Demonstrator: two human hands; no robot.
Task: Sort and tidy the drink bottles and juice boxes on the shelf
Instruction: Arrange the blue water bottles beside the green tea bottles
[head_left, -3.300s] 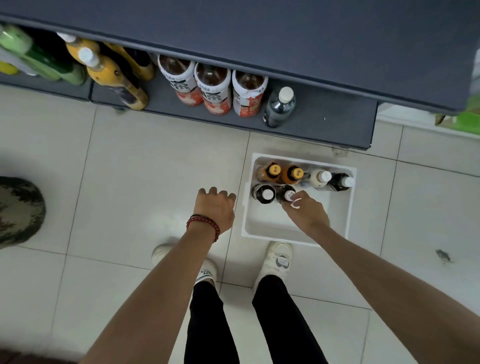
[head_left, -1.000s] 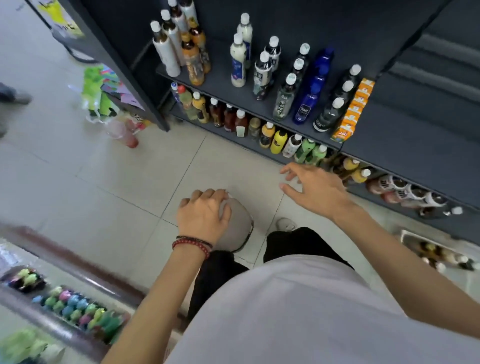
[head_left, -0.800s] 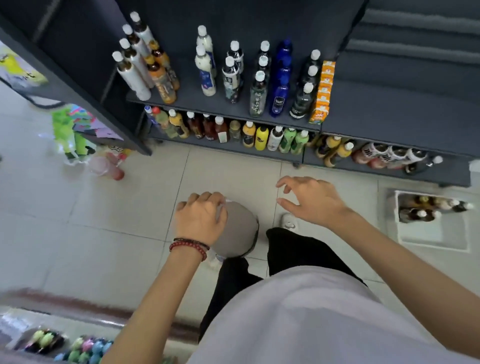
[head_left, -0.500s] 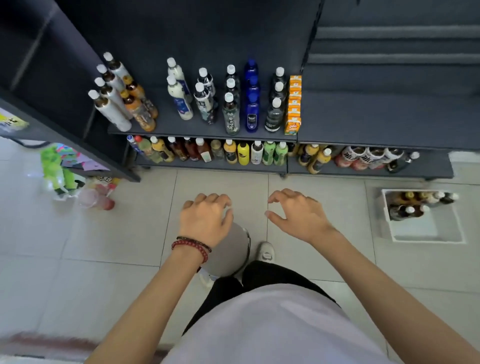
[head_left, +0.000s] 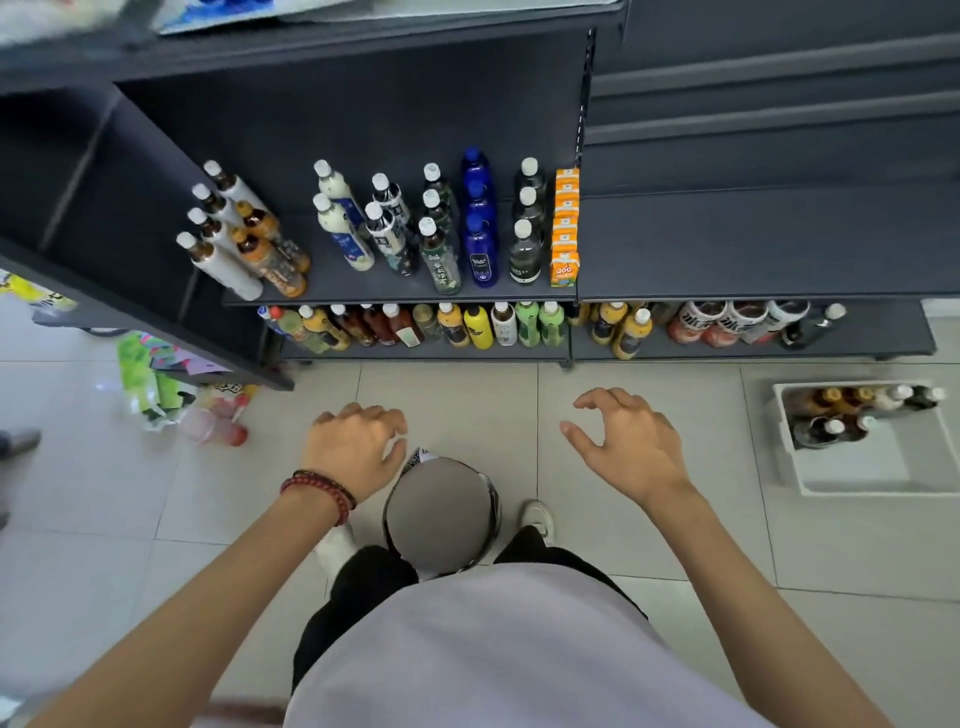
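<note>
I stand facing a dark shelf unit (head_left: 727, 244). Its middle shelf carries upright bottles: white ones (head_left: 223, 249), amber ones (head_left: 270, 254), a row of blue bottles (head_left: 480, 244) and a row of orange juice boxes (head_left: 565, 228). A lower shelf (head_left: 426, 353) holds a line of mixed bottles (head_left: 467, 325). My left hand (head_left: 358, 449), with a red bead bracelet, hovers over the floor with loosely curled fingers and holds nothing. My right hand (head_left: 623, 447) hovers beside it, fingers spread and bent, also holding nothing.
A white bin (head_left: 872, 478) with several bottles stands on the tiled floor at the right. A grey round object (head_left: 441, 514) hangs below my chest between my hands. Bright packets and a pink bottle (head_left: 218, 426) lie on the floor at the left, under another shelf.
The view has swung from the bin to face the shelf squarely. My left hand has shifted left, off the grey round object. My right hand stays spread and holds nothing.
</note>
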